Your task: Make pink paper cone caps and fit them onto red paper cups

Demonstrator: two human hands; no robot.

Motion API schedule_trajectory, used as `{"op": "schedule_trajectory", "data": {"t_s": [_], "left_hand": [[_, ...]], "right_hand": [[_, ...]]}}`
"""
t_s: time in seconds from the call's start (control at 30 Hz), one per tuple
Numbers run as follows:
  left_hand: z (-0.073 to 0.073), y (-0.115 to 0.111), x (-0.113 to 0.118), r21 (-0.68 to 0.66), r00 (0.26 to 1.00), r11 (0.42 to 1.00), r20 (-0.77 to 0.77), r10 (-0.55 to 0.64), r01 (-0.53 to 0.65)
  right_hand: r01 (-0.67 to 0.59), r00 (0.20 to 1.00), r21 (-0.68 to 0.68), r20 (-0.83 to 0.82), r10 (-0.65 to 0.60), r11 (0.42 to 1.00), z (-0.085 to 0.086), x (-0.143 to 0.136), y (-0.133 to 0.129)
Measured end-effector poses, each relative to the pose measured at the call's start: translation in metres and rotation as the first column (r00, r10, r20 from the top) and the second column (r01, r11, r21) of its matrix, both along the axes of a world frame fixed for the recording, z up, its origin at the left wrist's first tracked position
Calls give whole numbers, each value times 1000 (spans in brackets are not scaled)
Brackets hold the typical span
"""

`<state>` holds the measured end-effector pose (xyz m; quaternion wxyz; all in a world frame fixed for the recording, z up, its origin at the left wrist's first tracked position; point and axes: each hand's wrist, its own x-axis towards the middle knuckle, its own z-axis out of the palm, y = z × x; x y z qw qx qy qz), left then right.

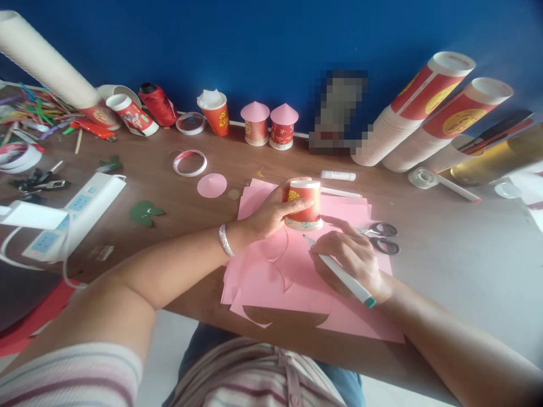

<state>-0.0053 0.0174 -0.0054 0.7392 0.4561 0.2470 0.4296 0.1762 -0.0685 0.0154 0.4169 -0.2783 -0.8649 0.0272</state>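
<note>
A red paper cup (pixel 311 204) with a gold print and a pale patterned rim stands upside down over the pink paper sheets (pixel 263 277). My left hand (pixel 275 210) is wrapped round its left side, thumb across the front. In my right hand (pixel 350 254) is a white marker (pixel 345 280) with a green end; its tip points up and left, just below the cup's rim. One finger of that hand reaches toward the cup's lower right edge. Black-handled scissors (pixel 384 237) lie right of the hand, their blades partly hidden.
Two cups with pink cone tops (pixel 283 127) stand by the blue wall. Tall cup stacks (pixel 449 107) lean at the back right. A power strip (pixel 76 212), tape rolls (pixel 190 163), a pink disc (pixel 212 185) and a green paper cutout (pixel 145 213) lie to the left. A glue stick (pixel 338 175) lies behind the paper.
</note>
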Motion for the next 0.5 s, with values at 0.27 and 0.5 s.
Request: {"op": "schedule_trajectory", "data": {"t_s": [0.27, 0.5], "left_hand": [[-3, 0, -1, 3, 999, 999, -6, -51, 51], [1, -1, 1, 37, 994, 998, -94, -52, 56]], "right_hand": [[-30, 999, -9, -22, 30, 1000, 0, -3, -1], [-60, 998, -19, 14, 61, 998, 3, -4, -3]]}}
